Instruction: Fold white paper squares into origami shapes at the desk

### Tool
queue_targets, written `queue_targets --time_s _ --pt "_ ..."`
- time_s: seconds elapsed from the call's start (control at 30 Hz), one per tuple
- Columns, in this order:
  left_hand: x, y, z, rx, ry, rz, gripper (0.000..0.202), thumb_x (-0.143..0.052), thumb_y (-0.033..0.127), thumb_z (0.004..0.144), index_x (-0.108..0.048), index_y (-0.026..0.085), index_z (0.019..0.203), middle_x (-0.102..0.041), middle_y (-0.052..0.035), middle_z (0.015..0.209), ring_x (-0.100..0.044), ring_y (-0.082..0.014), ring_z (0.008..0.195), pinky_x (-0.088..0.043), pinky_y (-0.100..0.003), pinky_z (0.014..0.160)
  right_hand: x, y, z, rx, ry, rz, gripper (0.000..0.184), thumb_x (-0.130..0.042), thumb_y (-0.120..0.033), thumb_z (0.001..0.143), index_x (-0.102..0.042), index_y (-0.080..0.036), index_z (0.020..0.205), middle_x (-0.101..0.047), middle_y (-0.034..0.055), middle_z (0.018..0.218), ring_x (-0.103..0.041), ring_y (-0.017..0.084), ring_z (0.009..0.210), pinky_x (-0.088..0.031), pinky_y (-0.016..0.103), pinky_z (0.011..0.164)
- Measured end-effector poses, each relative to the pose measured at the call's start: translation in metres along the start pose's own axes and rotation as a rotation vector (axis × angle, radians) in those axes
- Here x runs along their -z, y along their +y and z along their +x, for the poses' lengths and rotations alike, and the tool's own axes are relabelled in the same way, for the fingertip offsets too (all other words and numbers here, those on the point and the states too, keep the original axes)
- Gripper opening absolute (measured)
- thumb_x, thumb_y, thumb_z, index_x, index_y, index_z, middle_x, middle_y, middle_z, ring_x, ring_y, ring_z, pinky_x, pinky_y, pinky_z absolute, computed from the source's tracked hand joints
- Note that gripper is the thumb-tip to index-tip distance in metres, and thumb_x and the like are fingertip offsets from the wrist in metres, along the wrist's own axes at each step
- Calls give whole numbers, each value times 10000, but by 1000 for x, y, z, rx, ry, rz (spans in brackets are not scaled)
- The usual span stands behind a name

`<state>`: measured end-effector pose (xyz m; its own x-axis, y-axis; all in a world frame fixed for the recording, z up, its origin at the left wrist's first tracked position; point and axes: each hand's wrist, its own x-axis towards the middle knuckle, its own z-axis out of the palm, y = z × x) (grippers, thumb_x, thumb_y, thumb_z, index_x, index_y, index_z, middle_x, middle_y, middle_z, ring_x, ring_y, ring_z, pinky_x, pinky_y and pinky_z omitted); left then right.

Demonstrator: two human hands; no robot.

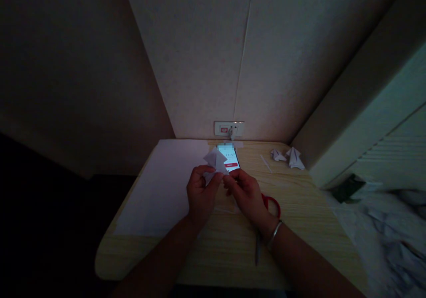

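One folded paper (216, 158) pinched in left hand (201, 193), right hand (246, 195); both half-curled.

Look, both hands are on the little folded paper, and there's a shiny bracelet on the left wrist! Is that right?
Almost! The shiny bracelet is on the wrist of the right hand, not the left hand; the head view shows it. The rest is right: both hands are on the little folded paper.

The person's left hand (201, 194) and right hand (246, 196) pinched 1 folded paper (216, 159) above the tabletop (299, 227); 2 paper figures (294, 159) lay right of the phone (234, 161).
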<state>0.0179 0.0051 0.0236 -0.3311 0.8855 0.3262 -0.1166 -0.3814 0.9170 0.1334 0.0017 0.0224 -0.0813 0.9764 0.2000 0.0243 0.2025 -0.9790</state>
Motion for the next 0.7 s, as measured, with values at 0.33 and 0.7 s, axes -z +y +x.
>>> queue_targets --time_s 0.33,0.7 --pt "2 0 0 14 -1 -11 216 -722 198 659 -542 183 777 -606 48 624 -579 -82 505 -446 -169 464 2 -2 -1 45 -42 -79 202 -543 -389 837 -549 -198 772 -552 -16 674 -539 103 534 -446 224 489" --pt "0 -4 2 -41 -42 -92 244 -760 219 607 -585 184 773 -662 3 752 -636 -116 654 -518 -225 607 5 2 4 42 138 120 170 -586 -368 808 -557 -206 767 -557 -32 672 -511 87 537 -469 199 483"
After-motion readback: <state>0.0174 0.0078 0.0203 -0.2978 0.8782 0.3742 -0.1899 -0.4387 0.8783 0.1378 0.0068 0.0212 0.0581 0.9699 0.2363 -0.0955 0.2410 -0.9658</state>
